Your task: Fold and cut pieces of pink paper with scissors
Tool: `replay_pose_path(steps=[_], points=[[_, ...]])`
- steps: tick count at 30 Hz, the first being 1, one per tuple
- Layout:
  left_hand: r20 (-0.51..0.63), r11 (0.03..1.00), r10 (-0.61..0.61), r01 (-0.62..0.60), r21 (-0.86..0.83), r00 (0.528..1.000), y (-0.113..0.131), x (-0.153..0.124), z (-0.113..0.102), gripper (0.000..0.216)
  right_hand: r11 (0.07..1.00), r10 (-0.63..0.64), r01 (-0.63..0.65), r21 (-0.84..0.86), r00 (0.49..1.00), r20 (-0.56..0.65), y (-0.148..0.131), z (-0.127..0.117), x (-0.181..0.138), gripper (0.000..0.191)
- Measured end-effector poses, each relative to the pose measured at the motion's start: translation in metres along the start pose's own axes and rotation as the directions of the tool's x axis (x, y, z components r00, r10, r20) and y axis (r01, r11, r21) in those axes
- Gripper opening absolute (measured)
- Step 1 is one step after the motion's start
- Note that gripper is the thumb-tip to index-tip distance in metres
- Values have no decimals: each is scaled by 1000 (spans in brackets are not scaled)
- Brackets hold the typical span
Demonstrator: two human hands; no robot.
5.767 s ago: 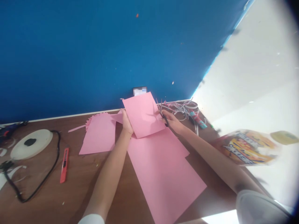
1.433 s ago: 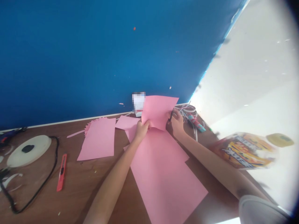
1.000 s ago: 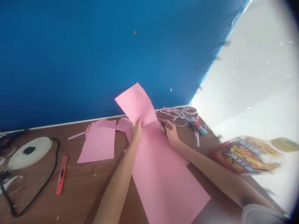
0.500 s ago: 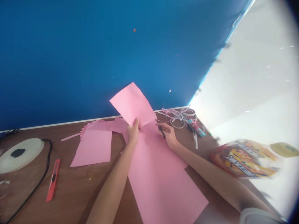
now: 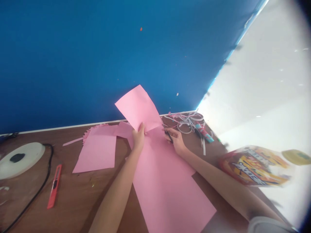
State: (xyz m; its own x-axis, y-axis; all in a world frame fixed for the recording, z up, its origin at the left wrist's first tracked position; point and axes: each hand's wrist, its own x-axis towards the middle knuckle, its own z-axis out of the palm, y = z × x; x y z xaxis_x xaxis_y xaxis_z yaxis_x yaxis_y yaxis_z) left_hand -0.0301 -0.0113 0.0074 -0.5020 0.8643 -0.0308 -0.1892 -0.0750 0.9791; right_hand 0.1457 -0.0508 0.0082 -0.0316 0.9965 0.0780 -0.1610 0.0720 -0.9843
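My left hand [image 5: 139, 137] pinches the lower edge of a pink paper sheet [image 5: 139, 106], thumb on top, and holds it tilted up against the blue wall. To its right, my right hand [image 5: 177, 140] is closed around black-handled scissors [image 5: 169, 136]. Their tip is close to the lower right corner of the raised sheet; I cannot make out whether the blades touch it. A large pink sheet [image 5: 167, 194] spreads under both hands and toward me. Another pink sheet [image 5: 98, 152] lies to the left, with fringed pink paper [image 5: 87, 132] along its far edge.
On the left are a red box cutter [image 5: 54, 186], a white round device [image 5: 23, 163] and its black cable [image 5: 46, 181]. Paper strips [image 5: 187, 121] and a blue-and-red tube [image 5: 205, 133] lie back right. A bottle with a yellow cap [image 5: 259, 165] is at the right.
Both hands and the raised sheet stay almost in place. The view has shifted very slightly.
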Motion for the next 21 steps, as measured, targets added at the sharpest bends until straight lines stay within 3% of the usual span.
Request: replay_pose_path(steps=[8,14,21], points=[[19,996,50,-51,76,999,-3,1,-2,45,999,5,-4,-46,1000,20,-4,1,-1,37],[17,984,151,-152,94,988,-2,-1,-2,41,997,4,-2,-74,1000,31,-6,1,-2,37],[20,975,176,-177,133,984,-2,0,-3,43,998,7,-6,-56,1000,17,-5,1,-2,36]])
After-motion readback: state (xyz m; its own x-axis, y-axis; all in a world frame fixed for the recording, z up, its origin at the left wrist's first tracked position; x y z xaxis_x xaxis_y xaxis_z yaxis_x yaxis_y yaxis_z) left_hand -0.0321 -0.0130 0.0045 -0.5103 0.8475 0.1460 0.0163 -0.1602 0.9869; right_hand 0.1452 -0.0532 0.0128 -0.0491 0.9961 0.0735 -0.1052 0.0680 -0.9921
